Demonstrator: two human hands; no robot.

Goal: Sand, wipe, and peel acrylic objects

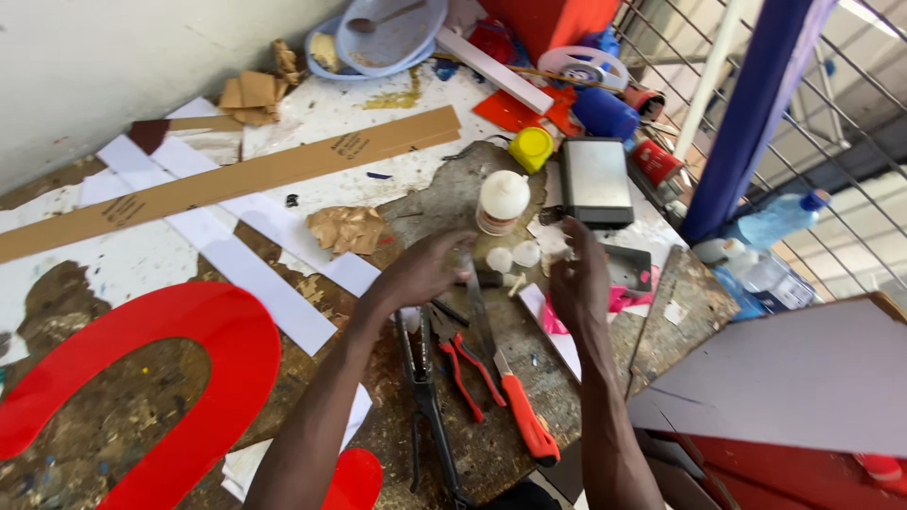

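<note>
The worn workbench (472, 444) carries everything, its top scraped and blotched with white paint. Largest on it is the curved red acrylic letter piece (179, 331), lying flat at the near left corner. Next comes the long brown cardboard strip (236, 175), running slantwise from the left edge toward the far middle, with white plastic strips (236, 260) crossing under it. At the far edge sits a pale blue plastic basin (392, 38). Toward the right edge lies a grey rectangular metal box (595, 179), and just left of it a yellow cap (531, 148) and a white glue bottle (501, 201), upright.

Near the front edge, between the two forearms, lie a dark pair of pliers (422, 378), red-handled pliers (468, 364) and a knife with an orange handle (510, 387) — its blade pointing away from the front edge, toward the hands.

The left hand (420, 269) hangs above the middle of the bench, fingers curled loosely inward; whether it grips anything I cannot tell, since the picture is blurred there. The right hand (578, 279) is raised just beside it, fingers partly open and pinched narrow at the tips — what it holds, if anything, is too small to make out. Small white caps (513, 255) rest on the bench between the two hands.
</note>
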